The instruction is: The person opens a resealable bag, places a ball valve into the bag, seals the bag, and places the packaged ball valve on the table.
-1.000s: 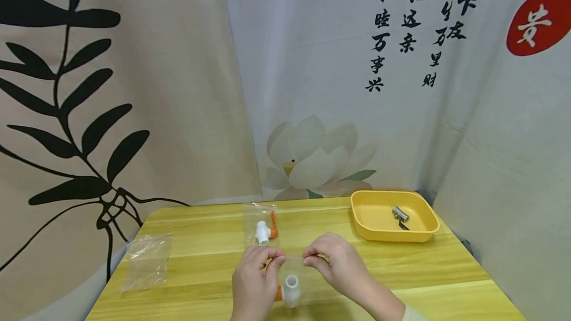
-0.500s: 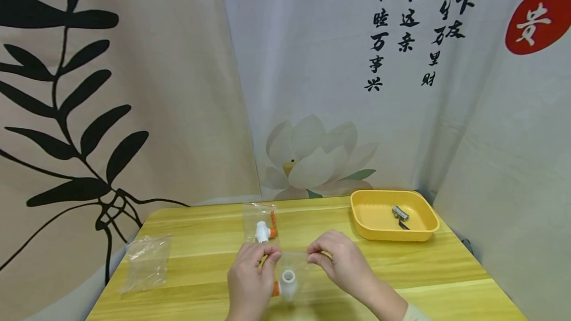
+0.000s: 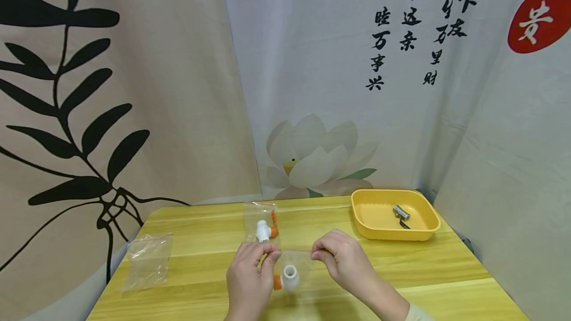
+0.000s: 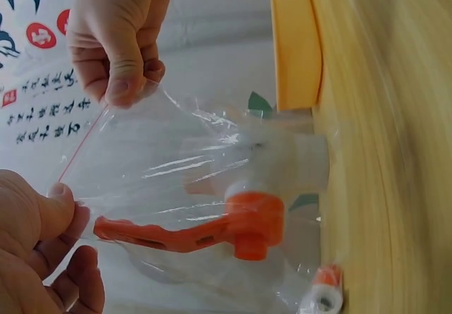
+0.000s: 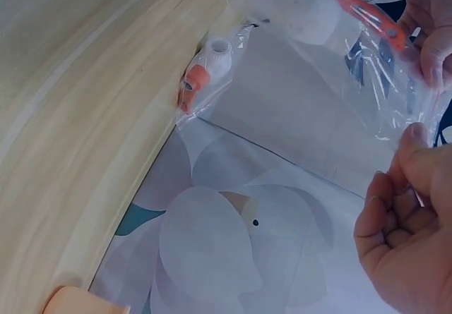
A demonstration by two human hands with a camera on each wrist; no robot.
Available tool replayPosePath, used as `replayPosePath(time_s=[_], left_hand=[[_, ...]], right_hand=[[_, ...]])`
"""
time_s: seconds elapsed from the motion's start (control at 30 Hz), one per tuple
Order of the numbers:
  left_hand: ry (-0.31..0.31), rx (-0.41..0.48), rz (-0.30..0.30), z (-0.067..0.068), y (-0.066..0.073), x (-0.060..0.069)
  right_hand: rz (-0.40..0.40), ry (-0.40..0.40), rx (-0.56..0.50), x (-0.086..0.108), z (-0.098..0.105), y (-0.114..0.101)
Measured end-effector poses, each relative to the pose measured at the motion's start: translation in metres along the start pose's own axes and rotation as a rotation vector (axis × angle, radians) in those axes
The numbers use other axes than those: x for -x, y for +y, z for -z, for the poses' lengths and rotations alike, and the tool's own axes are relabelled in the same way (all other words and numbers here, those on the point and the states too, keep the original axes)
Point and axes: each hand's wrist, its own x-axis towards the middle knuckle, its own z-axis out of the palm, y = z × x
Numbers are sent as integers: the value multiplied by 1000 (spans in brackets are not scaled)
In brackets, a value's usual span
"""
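Inside the bag [image 3: 304, 264], guard the valve [image 3: 289, 279] against a possible drop through slipped grip or uneven pull, with top edge [image 4: 82, 145] pinched at opposite ends by left hand [image 3: 251, 276] and right hand [image 3: 343, 260], over the table [image 3: 202, 261].

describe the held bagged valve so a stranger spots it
At the yellow wood-grain table, a bare left hand and right hand pinch a clear plastic bag. Inside is a white plastic valve with an orange lever. Unlike the white-and-orange bagged valve farther back, its bag is held up.
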Motion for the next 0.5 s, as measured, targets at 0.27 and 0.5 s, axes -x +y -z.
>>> replayPosePath(time_s=[0.27,0.5], left_hand=[[-64,81,79,2,1,-1],[-33,112,19,3,2,-2]], right_hand=[[-36,-27,-57,-2,3,-4],[-201,-173,-193,-4,2,-12]])
